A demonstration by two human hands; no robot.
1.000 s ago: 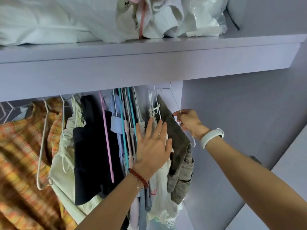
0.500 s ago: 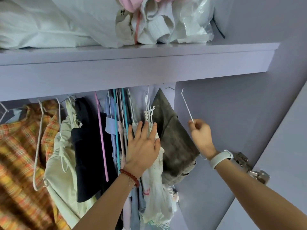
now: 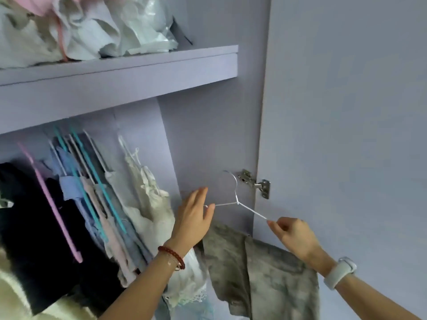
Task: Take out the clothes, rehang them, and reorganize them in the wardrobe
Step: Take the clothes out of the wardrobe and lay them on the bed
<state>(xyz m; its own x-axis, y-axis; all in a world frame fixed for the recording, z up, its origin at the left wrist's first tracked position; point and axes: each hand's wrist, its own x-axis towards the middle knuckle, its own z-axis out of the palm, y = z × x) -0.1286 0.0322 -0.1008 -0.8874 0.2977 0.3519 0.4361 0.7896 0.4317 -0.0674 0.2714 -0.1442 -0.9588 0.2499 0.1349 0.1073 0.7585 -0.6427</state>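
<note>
A white wire hanger (image 3: 235, 197) is out of the wardrobe, held in front of the right side wall. My right hand (image 3: 293, 234) pinches its right arm. My left hand (image 3: 193, 218) is spread with straight fingers, the thumb touching the hanger's left end. A grey-green garment (image 3: 265, 273) droops below both hands; how it sits on the hanger is hidden. Other clothes (image 3: 92, 204) hang packed at the left, among them a white lace top (image 3: 150, 204).
A lilac shelf (image 3: 115, 72) above carries white bags and bundled fabric (image 3: 92, 31). The open wardrobe door (image 3: 346, 135) stands at the right on a metal hinge (image 3: 256, 183). A pink hanger (image 3: 50, 204) and teal hangers stick out among the hung clothes.
My right hand has pulled the wire hanger and grey-green garment off the rail, down and right. My left hand left the hanging clothes and moved to the hanger's left end.
</note>
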